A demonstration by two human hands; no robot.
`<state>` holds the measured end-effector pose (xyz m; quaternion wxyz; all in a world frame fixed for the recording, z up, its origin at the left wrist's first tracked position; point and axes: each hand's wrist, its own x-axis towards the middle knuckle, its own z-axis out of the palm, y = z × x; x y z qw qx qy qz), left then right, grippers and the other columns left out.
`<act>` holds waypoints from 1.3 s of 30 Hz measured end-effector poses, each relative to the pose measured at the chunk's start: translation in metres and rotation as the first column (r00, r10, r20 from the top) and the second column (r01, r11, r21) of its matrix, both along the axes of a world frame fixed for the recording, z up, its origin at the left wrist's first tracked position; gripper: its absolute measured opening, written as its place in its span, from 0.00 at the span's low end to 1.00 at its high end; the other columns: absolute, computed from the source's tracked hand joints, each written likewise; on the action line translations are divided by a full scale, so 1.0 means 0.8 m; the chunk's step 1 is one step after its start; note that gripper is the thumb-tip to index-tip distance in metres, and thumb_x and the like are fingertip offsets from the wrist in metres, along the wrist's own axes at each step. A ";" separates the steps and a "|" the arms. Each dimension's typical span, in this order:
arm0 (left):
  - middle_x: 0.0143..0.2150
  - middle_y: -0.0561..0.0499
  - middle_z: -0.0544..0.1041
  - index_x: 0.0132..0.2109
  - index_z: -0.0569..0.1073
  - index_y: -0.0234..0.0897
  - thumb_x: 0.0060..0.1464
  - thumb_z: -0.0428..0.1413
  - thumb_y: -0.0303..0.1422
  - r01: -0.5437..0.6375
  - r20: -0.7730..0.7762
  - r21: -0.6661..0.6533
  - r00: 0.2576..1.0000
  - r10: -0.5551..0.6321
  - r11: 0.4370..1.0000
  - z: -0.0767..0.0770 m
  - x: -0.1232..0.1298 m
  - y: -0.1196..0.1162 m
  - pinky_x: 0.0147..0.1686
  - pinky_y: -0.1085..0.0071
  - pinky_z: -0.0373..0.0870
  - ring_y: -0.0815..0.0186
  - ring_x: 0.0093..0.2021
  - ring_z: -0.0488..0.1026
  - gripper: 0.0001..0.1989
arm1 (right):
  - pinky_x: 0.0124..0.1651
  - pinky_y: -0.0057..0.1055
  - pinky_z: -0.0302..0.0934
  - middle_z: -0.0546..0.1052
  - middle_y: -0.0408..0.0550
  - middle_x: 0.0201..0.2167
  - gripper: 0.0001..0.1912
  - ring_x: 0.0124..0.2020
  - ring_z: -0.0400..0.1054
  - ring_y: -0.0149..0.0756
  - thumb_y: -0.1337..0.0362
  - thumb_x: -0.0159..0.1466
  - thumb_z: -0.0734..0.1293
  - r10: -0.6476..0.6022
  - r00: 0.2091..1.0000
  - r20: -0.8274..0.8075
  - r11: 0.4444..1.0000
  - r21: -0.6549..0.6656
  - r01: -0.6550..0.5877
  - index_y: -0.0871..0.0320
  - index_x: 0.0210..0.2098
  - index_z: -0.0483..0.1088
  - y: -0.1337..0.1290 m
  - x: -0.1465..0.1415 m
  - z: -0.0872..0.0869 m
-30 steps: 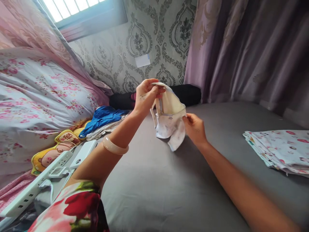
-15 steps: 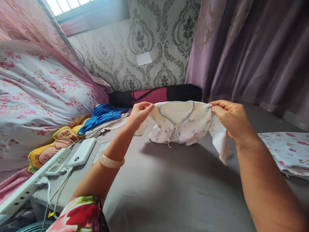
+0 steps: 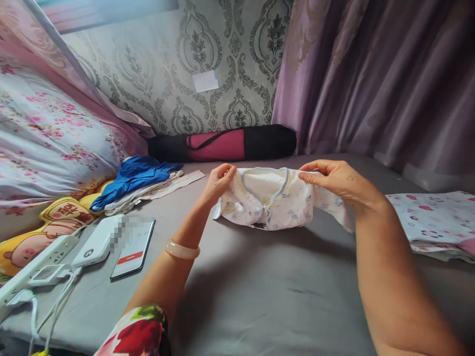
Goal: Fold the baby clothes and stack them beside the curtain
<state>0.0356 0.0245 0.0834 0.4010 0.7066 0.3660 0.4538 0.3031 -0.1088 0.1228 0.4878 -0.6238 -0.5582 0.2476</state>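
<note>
A small white baby shirt (image 3: 293, 205) with blue trim, a V neckline and a tiny print hangs between my hands, its lower part near or on the grey bed sheet (image 3: 267, 296). My left hand (image 3: 219, 183) pinches it at one shoulder, with a pale bangle (image 3: 182, 249) on that wrist. On the other shoulder, my right hand (image 3: 334, 179) grips the cloth between thumb and fingers. One sleeve droops below my right hand, partly behind the wrist. The neckline faces me, and a tie shows at the front.
Left on the bed are a phone (image 3: 133, 249), a white power bank (image 3: 98, 240), a power strip (image 3: 44, 264) with cables, a yellow cartoon cushion (image 3: 44, 232) and blue cloth (image 3: 137, 175). Folded printed cloth (image 3: 434, 217) lies right. A black-and-pink bag (image 3: 222, 143) lies along the wall.
The shirt has come down slightly, and its hanging sleeve has swung. My right hand has shifted inward along the shoulder. The view has turned, bringing the phone out from behind my left arm.
</note>
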 end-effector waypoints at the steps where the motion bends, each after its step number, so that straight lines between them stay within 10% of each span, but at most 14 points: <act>1: 0.23 0.57 0.63 0.33 0.72 0.36 0.55 0.56 0.44 -0.003 0.008 0.001 1.000 0.003 1.000 -0.003 0.004 0.001 0.21 0.77 0.52 0.73 0.23 0.59 0.14 | 0.32 0.31 0.64 0.79 0.44 0.29 0.20 0.28 0.70 0.35 0.48 0.51 0.75 0.014 1.000 0.008 1.000 -0.014 -0.014 0.56 0.35 0.78 -0.001 0.002 -0.001; 16: 0.40 0.51 0.72 0.45 0.78 0.40 0.46 0.64 0.42 0.168 0.076 -0.043 0.983 -0.164 0.985 -0.057 0.022 0.018 0.34 0.73 0.67 0.68 0.35 0.68 0.18 | 0.38 0.35 0.65 0.79 0.47 0.33 0.12 0.35 0.71 0.40 0.55 0.56 0.67 0.019 0.968 0.251 1.000 -0.021 -0.014 0.56 0.34 0.75 0.019 0.008 -0.022; 39: 0.34 0.53 0.72 0.31 0.71 0.38 0.48 0.53 0.26 -0.314 0.138 0.283 0.948 0.286 0.906 -0.044 0.048 -0.004 0.42 0.70 0.65 0.66 0.39 0.70 0.04 | 0.35 0.32 0.64 0.80 0.47 0.32 0.20 0.33 0.72 0.40 0.44 0.57 0.69 0.101 0.971 0.218 0.994 0.023 -0.108 0.55 0.35 0.78 0.008 -0.026 -0.003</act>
